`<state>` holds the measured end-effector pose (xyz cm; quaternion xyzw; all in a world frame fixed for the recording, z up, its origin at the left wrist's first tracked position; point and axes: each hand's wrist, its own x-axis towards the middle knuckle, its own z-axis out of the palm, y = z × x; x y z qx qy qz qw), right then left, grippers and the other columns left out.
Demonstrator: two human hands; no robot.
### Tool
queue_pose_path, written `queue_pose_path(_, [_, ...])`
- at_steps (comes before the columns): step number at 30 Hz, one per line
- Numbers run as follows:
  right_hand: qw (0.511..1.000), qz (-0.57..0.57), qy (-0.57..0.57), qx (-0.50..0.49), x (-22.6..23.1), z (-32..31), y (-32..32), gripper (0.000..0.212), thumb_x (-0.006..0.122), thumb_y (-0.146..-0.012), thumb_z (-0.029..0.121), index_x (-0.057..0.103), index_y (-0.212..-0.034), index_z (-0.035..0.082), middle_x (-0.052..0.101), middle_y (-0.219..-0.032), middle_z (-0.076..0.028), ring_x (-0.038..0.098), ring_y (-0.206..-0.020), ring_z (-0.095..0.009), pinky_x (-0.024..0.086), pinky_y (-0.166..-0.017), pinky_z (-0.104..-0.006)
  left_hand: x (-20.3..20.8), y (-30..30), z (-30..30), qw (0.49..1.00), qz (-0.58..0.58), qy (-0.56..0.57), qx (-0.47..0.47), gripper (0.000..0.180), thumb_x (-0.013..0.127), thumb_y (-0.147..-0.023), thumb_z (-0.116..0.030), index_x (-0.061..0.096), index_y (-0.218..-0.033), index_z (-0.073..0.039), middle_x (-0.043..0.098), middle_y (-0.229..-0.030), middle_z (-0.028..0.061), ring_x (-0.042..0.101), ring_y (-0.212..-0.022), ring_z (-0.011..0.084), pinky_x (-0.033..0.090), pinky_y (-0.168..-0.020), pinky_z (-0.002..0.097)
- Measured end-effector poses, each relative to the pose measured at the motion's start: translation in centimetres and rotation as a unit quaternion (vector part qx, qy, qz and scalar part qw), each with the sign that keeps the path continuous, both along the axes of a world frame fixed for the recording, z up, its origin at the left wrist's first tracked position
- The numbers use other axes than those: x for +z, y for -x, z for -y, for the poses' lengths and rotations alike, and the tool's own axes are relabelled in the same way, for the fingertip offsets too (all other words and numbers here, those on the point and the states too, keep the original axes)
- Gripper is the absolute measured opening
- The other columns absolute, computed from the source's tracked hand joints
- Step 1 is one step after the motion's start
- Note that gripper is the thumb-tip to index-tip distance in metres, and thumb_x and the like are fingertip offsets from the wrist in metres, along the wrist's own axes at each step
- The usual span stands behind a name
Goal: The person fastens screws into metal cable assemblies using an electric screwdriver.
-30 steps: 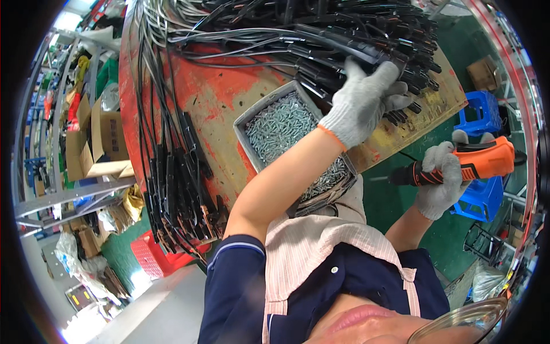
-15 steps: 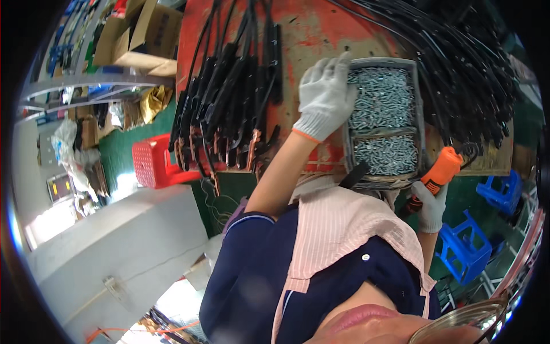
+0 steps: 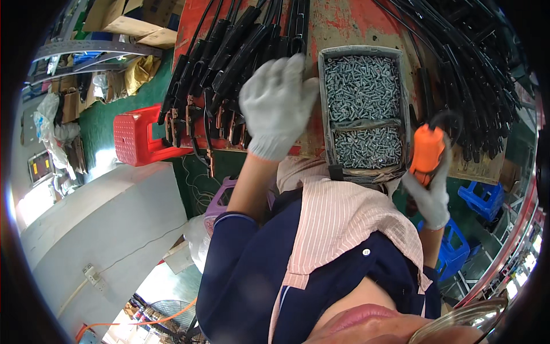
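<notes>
My left hand [image 3: 276,109], in a white knitted glove, hangs over the right edge of a heap of black cabled parts [image 3: 229,63] with copper-coloured ends. Its fingers are stretched out with the thumb apart, and I see nothing held in it. My right hand [image 3: 432,200], gloved the same way, grips an orange and black power screwdriver [image 3: 427,150] beside the screw box. Between my hands stands the grey box [image 3: 405,86], split by a divider. Small silvery screws [image 3: 364,86] fill both its compartments.
More black cabled parts [image 3: 475,97] are heaped to the right on the worn red table [image 3: 344,26]. A red stool [image 3: 129,137] is at the left, with a blue stool [image 3: 484,198] and another blue stool [image 3: 455,249] at the right. Cardboard boxes [image 3: 134,20] sit far left.
My left hand has moved left, off the screw box's edge to the black parts. The screwdriver in my right hand has swung more upright and shifted slightly left. The whole view has shifted somewhat.
</notes>
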<state>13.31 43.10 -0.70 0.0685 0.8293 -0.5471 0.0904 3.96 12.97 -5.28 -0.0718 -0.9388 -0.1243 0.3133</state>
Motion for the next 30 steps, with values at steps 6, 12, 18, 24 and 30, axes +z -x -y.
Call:
queue_pose_path(6, [0.964, -0.128, -0.093, 0.215, 0.8, 4.1, 8.6, 0.089, 0.073, -0.082, 0.017, 0.017, -0.15, 0.008, 0.043, -0.135, -0.023, 0.054, -0.114, -0.029, 0.044, -0.097, -0.0401, -0.7, -5.8, 0.3, 0.953, 0.241, 0.174, 0.065, 0.021, 0.065, -0.086, -0.033, 0.062, -0.079, -0.013, 0.063, -0.063, 0.0052, 0.064, -0.06, 0.0248, 0.049, -0.052, 0.0409])
queue_pose_path(12, [0.954, -0.185, -0.143, 0.187, -2.6, 5.3, 13.7, 0.074, 0.074, -0.082, 0.024, 0.034, -0.143, 0.01, 0.054, -0.124, -0.02, 0.062, -0.1, -0.034, 0.052, -0.084, -0.0405, -0.3, -5.7, 0.5, 0.919, 0.314, 0.235, 0.038, 0.026, 0.062, -0.084, -0.035, 0.063, -0.079, -0.01, 0.067, -0.069, 0.0077, 0.066, -0.062, 0.0243, 0.051, -0.054, 0.0408])
queue_pose_path(18, [0.903, -0.37, -0.163, 0.146, 0.8, 6.7, 13.7, 0.062, 0.076, -0.082, 0.026, 0.049, -0.135, 0.009, 0.059, -0.114, -0.014, 0.062, -0.095, -0.025, 0.055, -0.08, -0.0348, 3.6, -4.5, 3.6, 0.945, 0.32, 0.064, -0.025, 0.03, 0.067, -0.081, -0.033, 0.063, -0.065, -0.008, 0.066, -0.067, 0.0097, 0.063, -0.061, 0.0252, 0.047, -0.057, 0.0391])
queue_pose_path(24, [0.97, -0.162, 0.064, 0.171, 1.3, 11.4, 20.7, 0.063, 0.064, -0.089, 0.035, 0.043, -0.138, 0.002, 0.058, -0.117, -0.011, 0.057, -0.108, -0.019, 0.045, -0.096, -0.0308, 8.6, -3.3, 2.9, 0.938, 0.235, -0.222, -0.122, 0.023, 0.077, -0.074, -0.021, 0.062, -0.065, -0.005, 0.056, -0.057, 0.0096, 0.055, -0.054, 0.0299, 0.04, -0.053, 0.0388])
queue_pose_path(30, [0.851, 0.264, 0.454, -0.001, -2.2, 19.4, 27.4, 0.039, 0.049, -0.1, 0.034, 0.051, -0.096, -0.005, 0.064, -0.087, -0.019, 0.065, -0.062, -0.024, 0.057, -0.048, -0.0322, 10.1, -2.6, 0.4, 0.95, 0.148, -0.243, -0.126, 0.019, 0.08, -0.069, -0.017, 0.064, -0.068, -0.007, 0.058, -0.06, 0.0072, 0.054, -0.053, 0.0257, 0.04, -0.053, 0.0371])
